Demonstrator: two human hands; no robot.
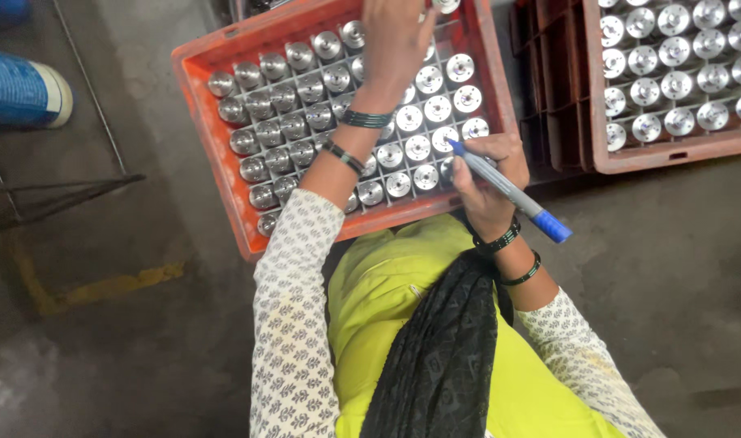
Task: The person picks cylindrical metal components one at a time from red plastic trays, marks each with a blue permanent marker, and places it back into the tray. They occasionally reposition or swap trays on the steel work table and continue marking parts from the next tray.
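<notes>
**Marker poised over a crate of machined metal parts**

The person's right hand point(488, 182) is closed around a grey marker pen with blue ends point(507, 190), its tip pointing to the far left, just above the near right corner of an orange plastic crate point(224, 203). The left hand point(395, 40) reaches to the far side of the same crate, fingers curled down among the parts; whether it grips one cannot be told. The crate sits on the concrete floor point(670, 268) and holds rows of shiny round metal parts point(409, 118), each standing in its own cell of a grid. Dark bangles circle both wrists. To the right, well apart, a second orange crate point(670, 150) carries similar parts. At the far left edge lies a blue and white container point(22, 89).
</notes>
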